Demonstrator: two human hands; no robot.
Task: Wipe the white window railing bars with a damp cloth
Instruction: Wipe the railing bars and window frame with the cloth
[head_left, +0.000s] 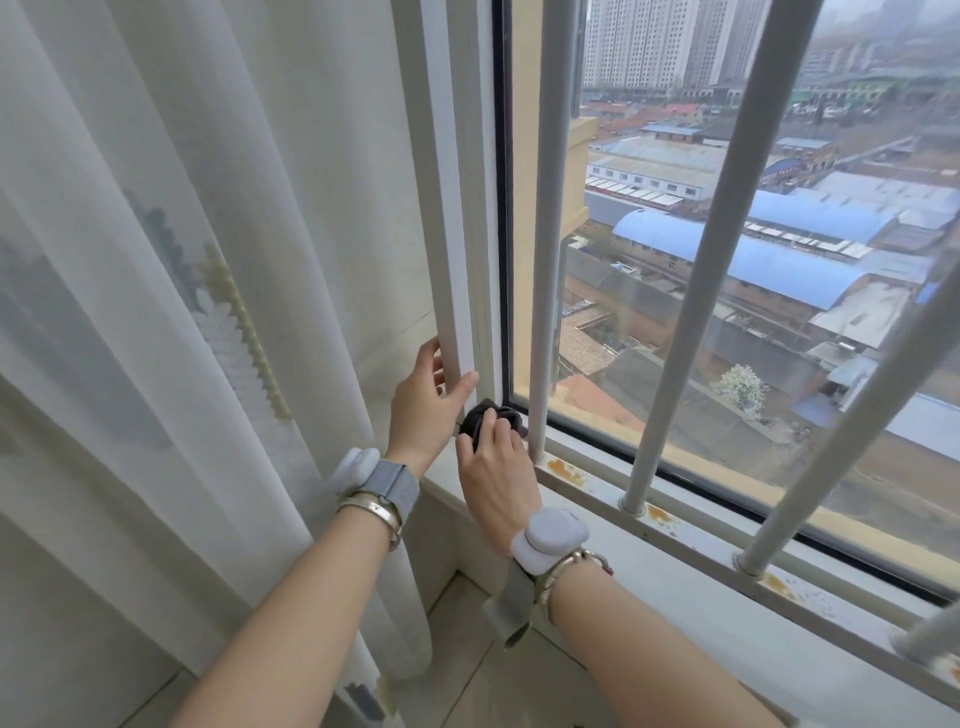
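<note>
Several white vertical railing bars stand in front of the window; the leftmost bar meets the bottom rail, which carries rust spots. My right hand grips a dark bunched cloth pressed into the corner between the window frame and the foot of the leftmost bar. My left hand rests against the white vertical frame post, thumb on one side and fingers on the other, just above the cloth. Two more bars slant to the right.
A sheer white curtain hangs close on the left, reaching the floor. The window sill runs to the lower right below the rail. The glass pane behind the bars shows rooftops far below. Both wrists wear grey bands and bracelets.
</note>
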